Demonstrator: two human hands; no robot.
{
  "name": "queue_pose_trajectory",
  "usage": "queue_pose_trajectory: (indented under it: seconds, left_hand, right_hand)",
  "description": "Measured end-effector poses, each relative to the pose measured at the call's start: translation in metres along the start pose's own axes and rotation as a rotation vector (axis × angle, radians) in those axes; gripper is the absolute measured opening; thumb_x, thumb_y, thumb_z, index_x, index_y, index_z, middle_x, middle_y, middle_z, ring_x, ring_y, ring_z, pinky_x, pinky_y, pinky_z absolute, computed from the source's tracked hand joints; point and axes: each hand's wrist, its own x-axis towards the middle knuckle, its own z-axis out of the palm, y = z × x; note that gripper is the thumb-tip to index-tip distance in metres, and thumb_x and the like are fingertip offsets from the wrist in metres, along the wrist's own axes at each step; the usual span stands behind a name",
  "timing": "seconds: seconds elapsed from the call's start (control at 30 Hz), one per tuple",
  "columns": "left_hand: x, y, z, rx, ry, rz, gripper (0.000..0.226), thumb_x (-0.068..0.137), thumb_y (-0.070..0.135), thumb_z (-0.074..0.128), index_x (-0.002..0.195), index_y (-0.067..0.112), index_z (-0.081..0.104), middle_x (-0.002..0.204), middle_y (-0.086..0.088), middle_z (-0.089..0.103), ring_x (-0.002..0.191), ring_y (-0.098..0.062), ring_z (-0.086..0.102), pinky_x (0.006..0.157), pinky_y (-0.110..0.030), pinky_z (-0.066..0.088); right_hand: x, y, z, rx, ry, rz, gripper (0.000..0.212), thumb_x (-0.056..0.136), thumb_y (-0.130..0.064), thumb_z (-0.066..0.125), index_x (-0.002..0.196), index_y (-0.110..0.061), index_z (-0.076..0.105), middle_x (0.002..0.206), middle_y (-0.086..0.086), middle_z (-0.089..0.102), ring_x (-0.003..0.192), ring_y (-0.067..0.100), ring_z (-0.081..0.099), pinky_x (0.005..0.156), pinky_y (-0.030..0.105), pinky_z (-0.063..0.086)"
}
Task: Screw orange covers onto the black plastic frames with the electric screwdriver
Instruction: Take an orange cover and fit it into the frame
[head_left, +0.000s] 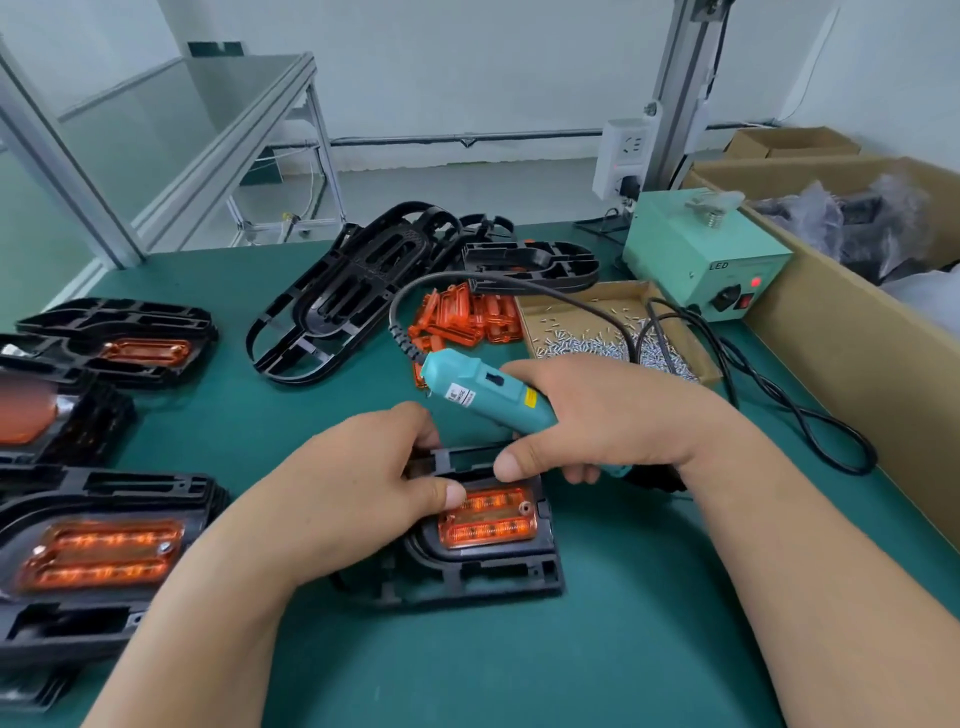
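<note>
Right hand (613, 415) grips the electric screwdriver (483, 389), fingers curled round its teal body, thumb extended toward the orange cover (491, 519). Left hand (363, 483) holds the black frame (467, 577): fingers curled over its far edge, thumb pressing on the cover. The frame lies flat on the green table (623, 649), cover seated in its recess. Behind stand a cardboard tray (691, 364) of screws and a pile of loose covers (467, 317).

The mint-green power supply box (696, 244) carries the word "LED" in dark letters on the upper left of its front face. The electric screwdriver (483, 389) bears a white label (462, 396) with red print and a small yellow sticker (531, 397), both too small to read.
</note>
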Motion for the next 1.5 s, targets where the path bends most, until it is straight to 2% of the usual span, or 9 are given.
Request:
queue_pose_trajectory:
  seconds: [0.23, 0.4, 0.53, 0.7, 0.87, 1.1, 1.23, 1.37, 1.5]
  left_hand:
    - [0.008, -0.005, 0.005, -0.118, -0.025, -0.057, 0.024, 0.085, 0.051, 0.081, 0.100, 0.042, 0.064, 0.085, 0.016, 0.069, 0.080, 0.009, 0.062, 0.066, -0.022, 0.045]
    - [0.010, -0.004, 0.005, -0.151, -0.064, -0.084, 0.033, 0.086, 0.047, 0.081, 0.115, 0.037, 0.069, 0.095, 0.013, 0.073, 0.088, -0.005, 0.069, 0.086, -0.036, 0.058]
    - [0.008, -0.004, 0.004, -0.165, -0.038, -0.076, 0.029, 0.085, 0.047, 0.082, 0.111, 0.040, 0.069, 0.089, 0.017, 0.071, 0.083, 0.001, 0.065, 0.077, -0.028, 0.052]
    - [0.005, -0.003, 0.000, -0.113, -0.003, 0.020, 0.021, 0.083, 0.052, 0.081, 0.092, 0.039, 0.066, 0.099, 0.010, 0.054, 0.097, -0.005, 0.052, 0.084, -0.032, 0.045]
    - [0.001, 0.004, 0.003, -0.111, -0.056, 0.088, 0.024, 0.086, 0.052, 0.075, 0.108, 0.049, 0.067, 0.101, 0.014, 0.054, 0.105, 0.002, 0.048, 0.091, -0.028, 0.044]
    - [0.005, 0.011, 0.004, -0.100, 0.012, 0.088, 0.031, 0.089, 0.063, 0.066, 0.114, 0.045, 0.067, 0.103, 0.020, 0.058, 0.105, 0.012, 0.049, 0.081, -0.016, 0.040]
    - [0.022, 0.034, 0.002, -0.109, 0.254, 0.061, 0.009, 0.098, 0.044, 0.064, 0.101, 0.039, 0.071, 0.092, 0.022, 0.066, 0.088, 0.006, 0.060, 0.079, -0.025, 0.049]
    - [0.050, 0.067, -0.008, -0.015, 0.304, 0.151, 0.013, 0.099, 0.034, 0.062, 0.096, 0.035, 0.074, 0.086, 0.023, 0.069, 0.083, 0.004, 0.061, 0.074, -0.025, 0.051]
    - [0.094, 0.097, -0.012, 0.290, 0.271, 0.293, 0.019, 0.100, 0.032, 0.061, 0.105, 0.031, 0.079, 0.100, 0.008, 0.074, 0.102, -0.018, 0.064, 0.086, -0.037, 0.054]
  right_hand:
    - [0.004, 0.004, 0.004, -0.114, -0.021, -0.011, 0.054, 0.075, -0.037, 0.097, 0.102, -0.026, 0.051, 0.079, 0.006, 0.065, 0.051, 0.010, 0.066, 0.049, 0.028, 0.054]
    - [0.006, 0.004, 0.006, -0.302, 0.003, -0.033, 0.055, 0.074, -0.049, 0.093, 0.096, -0.035, 0.045, 0.082, -0.007, 0.059, 0.065, 0.005, 0.059, 0.055, 0.021, 0.039]
    - [0.007, 0.008, 0.008, -0.353, 0.027, -0.050, 0.056, 0.073, -0.054, 0.092, 0.094, -0.037, 0.044, 0.081, -0.009, 0.057, 0.071, 0.000, 0.055, 0.057, 0.021, 0.036]
    - [0.006, 0.012, 0.001, 0.043, 0.045, -0.053, 0.039, 0.082, -0.035, 0.090, 0.100, -0.033, 0.056, 0.087, 0.006, 0.073, 0.057, 0.016, 0.069, 0.051, 0.027, 0.055]
    - [0.000, 0.022, -0.019, 0.555, 0.236, -0.150, 0.034, 0.088, -0.029, 0.083, 0.109, -0.013, 0.062, 0.089, 0.028, 0.070, 0.051, 0.020, 0.059, 0.048, 0.031, 0.052]
    - [-0.006, 0.039, -0.044, 1.111, 0.599, -0.163, 0.034, 0.092, -0.021, 0.074, 0.117, -0.008, 0.054, 0.085, 0.011, 0.066, 0.051, 0.013, 0.052, 0.046, 0.024, 0.047]
    - [-0.005, 0.046, -0.050, 1.269, 0.660, -0.099, 0.020, 0.097, -0.018, 0.068, 0.110, -0.009, 0.054, 0.080, 0.009, 0.064, 0.052, 0.011, 0.052, 0.045, 0.022, 0.047]
    - [-0.001, 0.050, -0.051, 1.291, 0.646, -0.052, 0.011, 0.100, -0.019, 0.066, 0.101, -0.011, 0.058, 0.076, 0.006, 0.064, 0.051, 0.009, 0.053, 0.044, 0.020, 0.048]
    - [0.001, 0.051, -0.051, 1.302, 0.627, -0.062, 0.011, 0.098, -0.019, 0.065, 0.100, -0.012, 0.057, 0.075, 0.005, 0.063, 0.049, 0.008, 0.052, 0.042, 0.019, 0.047]
